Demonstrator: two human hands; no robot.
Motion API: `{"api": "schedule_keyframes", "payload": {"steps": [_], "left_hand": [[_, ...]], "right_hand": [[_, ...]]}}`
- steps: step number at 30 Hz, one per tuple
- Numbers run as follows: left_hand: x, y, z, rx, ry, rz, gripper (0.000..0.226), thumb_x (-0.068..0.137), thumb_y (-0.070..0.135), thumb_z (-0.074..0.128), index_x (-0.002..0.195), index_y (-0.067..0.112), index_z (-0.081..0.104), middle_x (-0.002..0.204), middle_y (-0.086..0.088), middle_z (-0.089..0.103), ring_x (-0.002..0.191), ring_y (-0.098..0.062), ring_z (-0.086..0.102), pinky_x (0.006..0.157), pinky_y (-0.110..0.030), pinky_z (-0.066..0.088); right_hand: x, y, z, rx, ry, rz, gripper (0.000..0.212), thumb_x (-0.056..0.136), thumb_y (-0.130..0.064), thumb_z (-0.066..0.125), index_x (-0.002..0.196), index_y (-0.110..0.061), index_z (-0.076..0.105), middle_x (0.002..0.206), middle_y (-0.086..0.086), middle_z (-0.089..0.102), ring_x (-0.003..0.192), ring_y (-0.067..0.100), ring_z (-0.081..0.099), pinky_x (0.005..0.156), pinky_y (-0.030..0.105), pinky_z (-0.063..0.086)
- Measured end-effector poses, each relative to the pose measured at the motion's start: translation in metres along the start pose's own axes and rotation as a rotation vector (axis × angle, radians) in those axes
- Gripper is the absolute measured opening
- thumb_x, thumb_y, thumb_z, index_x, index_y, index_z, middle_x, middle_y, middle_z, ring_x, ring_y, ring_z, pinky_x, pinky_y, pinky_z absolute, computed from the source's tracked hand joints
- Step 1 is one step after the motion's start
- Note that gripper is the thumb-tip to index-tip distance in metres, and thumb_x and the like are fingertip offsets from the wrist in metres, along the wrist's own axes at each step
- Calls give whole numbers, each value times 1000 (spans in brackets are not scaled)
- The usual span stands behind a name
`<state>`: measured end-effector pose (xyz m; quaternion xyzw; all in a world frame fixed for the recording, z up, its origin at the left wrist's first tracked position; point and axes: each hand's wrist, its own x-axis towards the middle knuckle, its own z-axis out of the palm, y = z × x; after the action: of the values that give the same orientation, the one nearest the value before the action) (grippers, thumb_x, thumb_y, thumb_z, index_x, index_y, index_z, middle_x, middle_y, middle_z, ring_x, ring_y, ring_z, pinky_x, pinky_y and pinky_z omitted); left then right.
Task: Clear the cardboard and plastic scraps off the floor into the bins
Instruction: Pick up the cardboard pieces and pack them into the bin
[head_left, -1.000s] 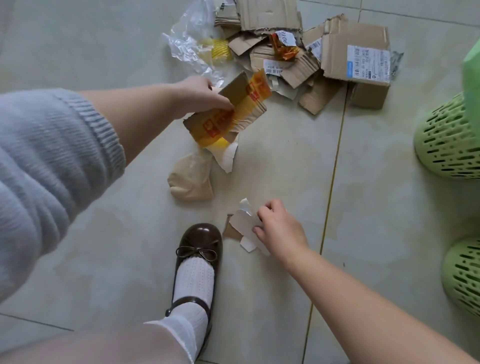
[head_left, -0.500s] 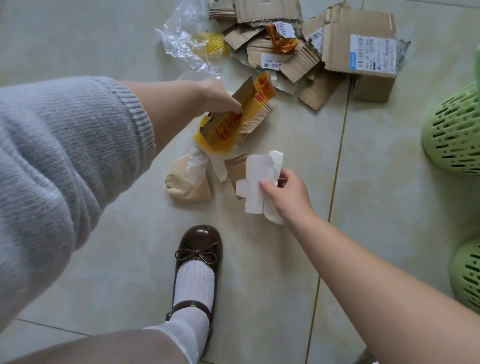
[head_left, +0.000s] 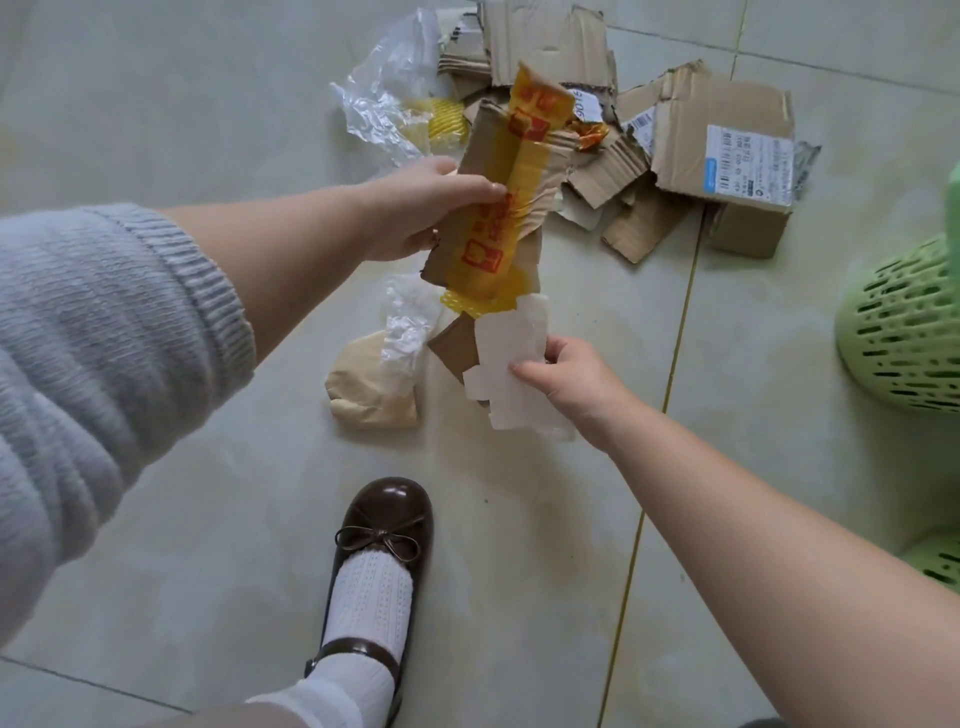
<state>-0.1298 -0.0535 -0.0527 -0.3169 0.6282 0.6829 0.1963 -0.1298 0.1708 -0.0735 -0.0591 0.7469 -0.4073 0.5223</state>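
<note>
Gathering step: left hand grips taped cardboard strip, right hand pinches white scrap; next, likely carry to green bin.

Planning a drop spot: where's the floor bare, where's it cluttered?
Bare tile left of the brown shoe under the left arm, and between the right hand and the green bin. Crowded at the top: cardboard pile, clear plastic, beige bag.
</note>
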Motion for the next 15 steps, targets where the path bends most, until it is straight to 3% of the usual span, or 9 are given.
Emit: {"api": "schedule_keyframes", "payload": {"steps": [2,6,9,13,15], "left_hand": [[1,2,-1,-51,3,33,61,75,34,68,128,9,49,121,-14,64,110,-24,63,97,-42,49],[-7,16,-2,-196,-14,84,30,94,20,49,123,12,50,108,-8,67,96,-18,69,74,-32,57],[-11,27,2,-267,-52,106,32,90,25,50,122,17,52,108,-5,69,100,-20,68,78,-38,56],[-24,50,14,-345,-112,141,29,91,29,46,117,21,57,105,-2,71,100,-19,68,84,-43,54],[-31,70,27,-341,-127,156,35,89,29,48,121,18,56,114,-6,68,105,-23,66,88,-45,54]], "right_hand": [[0,-6,-9,-211,39,-76,18,84,-7,55,97,-6,68,100,16,70,95,32,65,82,42,52],[-12,-26,-41,-543,134,-191,21,83,-8,52,94,-7,70,90,13,71,85,29,65,71,37,53],[-28,-42,-71,-602,236,-242,20,82,-7,53,91,-8,71,85,11,72,76,25,65,62,32,51],[-57,-63,-114,-552,354,-316,15,83,-9,57,87,-12,71,84,7,71,82,25,64,70,36,52],[-78,-73,-133,-460,377,-386,14,85,-11,60,82,-21,70,84,4,72,83,24,66,72,36,52]]}}
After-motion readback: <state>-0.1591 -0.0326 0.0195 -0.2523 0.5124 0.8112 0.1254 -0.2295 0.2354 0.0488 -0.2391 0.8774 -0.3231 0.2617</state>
